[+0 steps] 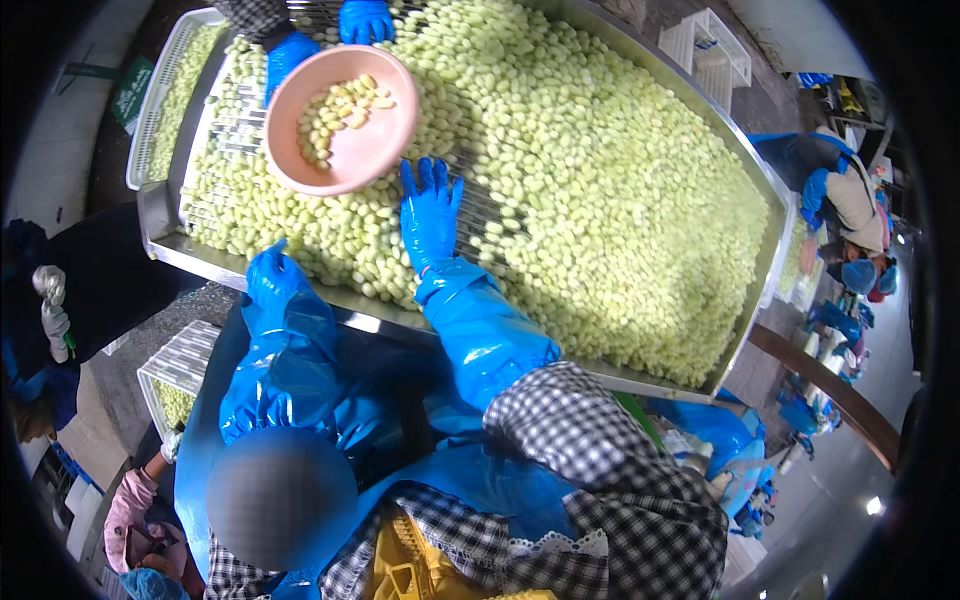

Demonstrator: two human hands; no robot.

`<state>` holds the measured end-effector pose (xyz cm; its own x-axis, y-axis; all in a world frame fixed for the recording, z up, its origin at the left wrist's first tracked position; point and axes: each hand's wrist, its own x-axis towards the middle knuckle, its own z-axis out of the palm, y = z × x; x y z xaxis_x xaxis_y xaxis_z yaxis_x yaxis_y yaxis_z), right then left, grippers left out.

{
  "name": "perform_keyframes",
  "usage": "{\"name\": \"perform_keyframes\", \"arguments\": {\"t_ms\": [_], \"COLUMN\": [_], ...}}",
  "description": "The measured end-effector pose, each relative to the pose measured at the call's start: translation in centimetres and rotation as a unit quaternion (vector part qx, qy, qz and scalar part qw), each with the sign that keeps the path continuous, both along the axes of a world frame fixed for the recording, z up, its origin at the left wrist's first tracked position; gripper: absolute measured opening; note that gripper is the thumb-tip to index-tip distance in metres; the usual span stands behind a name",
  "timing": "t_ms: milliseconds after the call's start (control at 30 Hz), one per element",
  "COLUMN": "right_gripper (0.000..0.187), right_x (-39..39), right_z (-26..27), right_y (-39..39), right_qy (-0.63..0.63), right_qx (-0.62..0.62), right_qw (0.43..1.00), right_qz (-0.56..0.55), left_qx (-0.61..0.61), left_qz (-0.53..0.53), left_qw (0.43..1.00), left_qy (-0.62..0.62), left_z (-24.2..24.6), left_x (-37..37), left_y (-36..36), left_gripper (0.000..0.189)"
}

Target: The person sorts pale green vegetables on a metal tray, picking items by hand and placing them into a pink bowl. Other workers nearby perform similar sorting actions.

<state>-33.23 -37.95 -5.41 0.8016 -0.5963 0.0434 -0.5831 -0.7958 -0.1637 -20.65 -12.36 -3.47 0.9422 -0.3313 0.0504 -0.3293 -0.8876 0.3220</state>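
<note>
A metal sorting table [720, 375] is heaped with pale green oval fruits [600, 195] that look like grapes, thick on the right and thinner over slots at the left. My right hand [431, 214], in a blue glove, lies palm down on the fruits with its fingers spread, just below a pink plastic bowl. My left hand [271, 276], gloved in blue too, is curled at the near rim; whether it holds a fruit is hidden. The pink bowl [364, 150] holds several yellowish fruits and sits on the layer of fruits.
Across the table are a co-worker's blue-gloved hands [366, 24], one beside the bowl. A white basket of fruits [139, 161] stands at the left end. Crates [184, 352] are on the floor at lower left, more [709, 52] at upper right. Other people work at both sides.
</note>
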Motion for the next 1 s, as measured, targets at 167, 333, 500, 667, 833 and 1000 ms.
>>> {"name": "perform_keyframes", "arguments": {"t_ms": [167, 333, 500, 667, 833, 1000], "right_gripper": [0.052, 0.037, 0.064, 0.071, 0.070, 0.074], "right_x": [-7.8, -8.9, -6.3, -5.9, -4.9, -6.0], "right_z": [3.2, 5.8, 2.8, 0.6, 1.2, 1.5], "right_y": [-3.5, -7.7, -8.1, -8.7, -8.8, -8.8], "right_qy": [-0.031, -0.027, 0.062, 0.149, 0.197, 0.117], "right_qx": [0.046, 0.075, 0.013, -0.011, 0.011, 0.061], "right_qw": [0.998, 0.991, 0.996, 0.987, 0.978, 0.990], "right_qz": [-0.002, -0.111, -0.067, -0.062, -0.060, -0.045], "left_qx": [-0.003, 0.018, 0.017, 0.015, 0.002, -0.003], "left_qz": [-0.008, -0.004, 0.006, 0.011, 0.011, 0.007], "left_qw": [1.000, 1.000, 0.999, 1.000, 1.000, 1.000], "left_qy": [-0.007, -0.008, 0.034, 0.012, 0.024, 0.028], "left_z": [-0.7, -0.6, -1.6, -1.3, -0.4, 1.5], "left_x": [-0.4, -0.2, 0.6, 0.1, -0.3, -0.5], "left_y": [0.4, -0.7, 0.7, -0.1, -0.3, -0.5], "left_gripper": [0.027, 0.027, 0.029, 0.029, 0.029, 0.029]}}
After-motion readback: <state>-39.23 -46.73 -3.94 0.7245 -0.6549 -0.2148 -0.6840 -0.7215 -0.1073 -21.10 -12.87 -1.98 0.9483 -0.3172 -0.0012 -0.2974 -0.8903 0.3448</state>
